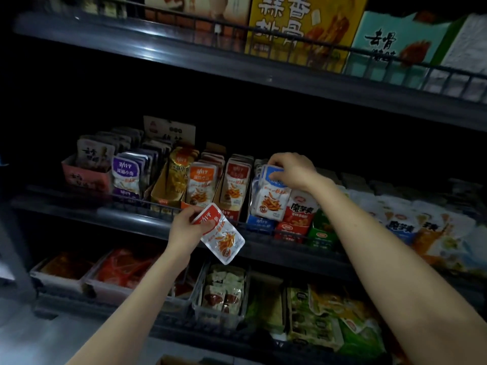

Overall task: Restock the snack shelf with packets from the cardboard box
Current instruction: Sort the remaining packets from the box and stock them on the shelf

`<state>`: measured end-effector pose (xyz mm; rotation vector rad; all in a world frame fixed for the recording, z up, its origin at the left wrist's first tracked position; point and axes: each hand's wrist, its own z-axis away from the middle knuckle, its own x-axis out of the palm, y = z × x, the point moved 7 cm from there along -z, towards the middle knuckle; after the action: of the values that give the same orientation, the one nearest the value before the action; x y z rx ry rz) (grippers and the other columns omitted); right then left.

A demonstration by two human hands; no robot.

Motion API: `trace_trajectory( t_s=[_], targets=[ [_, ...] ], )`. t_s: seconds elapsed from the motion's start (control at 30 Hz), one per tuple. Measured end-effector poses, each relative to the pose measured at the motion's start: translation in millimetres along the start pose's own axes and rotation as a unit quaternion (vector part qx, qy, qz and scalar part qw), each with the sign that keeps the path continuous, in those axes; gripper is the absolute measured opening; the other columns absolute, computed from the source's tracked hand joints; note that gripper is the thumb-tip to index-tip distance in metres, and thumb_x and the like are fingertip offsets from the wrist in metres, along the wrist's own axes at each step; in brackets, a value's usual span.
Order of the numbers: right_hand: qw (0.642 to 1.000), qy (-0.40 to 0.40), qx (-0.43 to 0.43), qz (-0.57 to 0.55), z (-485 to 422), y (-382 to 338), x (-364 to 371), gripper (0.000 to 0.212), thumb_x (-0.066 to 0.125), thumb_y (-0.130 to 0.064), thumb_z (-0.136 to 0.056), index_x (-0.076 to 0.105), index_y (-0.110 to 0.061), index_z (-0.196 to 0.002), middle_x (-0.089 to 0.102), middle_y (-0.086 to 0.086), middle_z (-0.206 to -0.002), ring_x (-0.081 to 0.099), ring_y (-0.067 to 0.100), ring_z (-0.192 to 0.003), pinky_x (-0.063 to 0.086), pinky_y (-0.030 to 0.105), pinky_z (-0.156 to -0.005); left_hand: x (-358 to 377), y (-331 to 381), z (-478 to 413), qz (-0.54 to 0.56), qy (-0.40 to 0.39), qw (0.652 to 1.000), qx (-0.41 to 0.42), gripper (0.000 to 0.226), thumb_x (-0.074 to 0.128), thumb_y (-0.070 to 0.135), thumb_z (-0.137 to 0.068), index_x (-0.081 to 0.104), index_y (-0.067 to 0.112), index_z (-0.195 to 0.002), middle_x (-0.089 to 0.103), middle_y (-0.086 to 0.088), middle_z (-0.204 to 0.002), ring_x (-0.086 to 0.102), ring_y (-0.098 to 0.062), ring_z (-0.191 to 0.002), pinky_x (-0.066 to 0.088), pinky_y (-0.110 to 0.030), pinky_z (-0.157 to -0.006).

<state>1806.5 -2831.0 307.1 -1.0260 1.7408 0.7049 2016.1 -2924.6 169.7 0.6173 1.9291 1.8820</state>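
Note:
My left hand [185, 227] holds a red-topped snack packet [224, 237] in front of the middle shelf rail [131, 209], tilted down to the right. My right hand [292, 171] grips the top of the blue-topped packets [268, 198] standing in a row on the middle shelf. Left of them stand rows of red-topped packets [235, 184], orange-topped packets [201, 185], gold packets [178, 175] and purple packets [126, 177] in display boxes. A corner of a cardboard box [174, 360] shows at the bottom edge.
Large boxed snacks [303, 25] fill the top shelf behind a wire rail. Red and green packs [300, 212] and white bags [400, 219] sit right of the blue packets. The lower shelf holds trays of red packs [126, 267] and clear bins of packets [224, 288].

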Motion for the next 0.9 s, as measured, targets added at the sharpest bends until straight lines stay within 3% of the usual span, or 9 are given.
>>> trace_trajectory(
  t_s=[0.1,0.3,0.57,0.73,0.9],
  targets=[
    [1.0,0.017,-0.002,-0.013,-1.5,-1.5,8.5,0.03,0.056,-0.028,-0.095,0.057,-0.022,-0.124,0.063,0.005,-0.12,0.06,0.023,-0.1,0.044,0.03,-0.072,5.2,-2.4,2.0,0.003,-0.007,1.0,-0.001,0.022,0.065,-0.004,-0.085,0.062,0.018,-0.089,0.064,-0.002,-0.088,0.06,-0.014,-0.079,0.049,-0.025,-0.068],
    [0.996,0.037,0.005,-0.08,7.8,8.8,21.8,0.031,0.056,-0.028,-0.095,0.058,-0.023,-0.125,0.059,0.003,-0.127,0.05,0.029,-0.118,0.042,0.032,-0.083,10.4,-8.2,3.6,-0.012,-0.013,1.0,-0.011,0.017,0.065,-0.002,-0.085,0.062,0.013,-0.093,0.064,-0.001,-0.086,0.06,-0.013,-0.078,0.047,-0.022,-0.065],
    [0.999,-0.03,-0.017,0.002,15.6,-5.7,34.5,0.032,0.052,-0.037,-0.096,0.056,-0.027,-0.126,0.06,0.004,-0.126,0.046,0.031,-0.118,0.028,0.035,-0.099,12.2,-4.2,-0.6,-0.01,-0.016,1.0,-0.015,0.018,0.066,0.0,-0.085,0.063,0.011,-0.1,0.065,-0.002,-0.09,0.062,-0.016,-0.083,0.049,-0.025,-0.069],
    [0.999,0.032,0.015,-0.015,10.2,-2.8,12.3,0.031,0.053,-0.034,-0.095,0.057,-0.026,-0.125,0.059,0.004,-0.126,0.04,0.031,-0.118,0.031,0.032,-0.089,12.2,-2.8,-1.1,-0.01,-0.013,1.0,-0.017,0.019,0.066,-0.001,-0.085,0.062,0.013,-0.098,0.065,0.0,-0.088,0.061,-0.012,-0.079,0.047,-0.023,-0.066],
    [1.0,0.023,-0.017,0.011,13.3,-8.6,15.0,0.029,0.054,-0.035,-0.095,0.056,-0.026,-0.122,0.06,0.006,-0.117,0.041,0.03,-0.113,0.028,0.031,-0.086,10.4,-6.7,-0.4,-0.018,-0.001,1.0,-0.016,0.019,0.066,-0.002,-0.085,0.063,0.01,-0.1,0.064,0.001,-0.087,0.059,-0.01,-0.077,0.045,-0.021,-0.064]
  ],
)
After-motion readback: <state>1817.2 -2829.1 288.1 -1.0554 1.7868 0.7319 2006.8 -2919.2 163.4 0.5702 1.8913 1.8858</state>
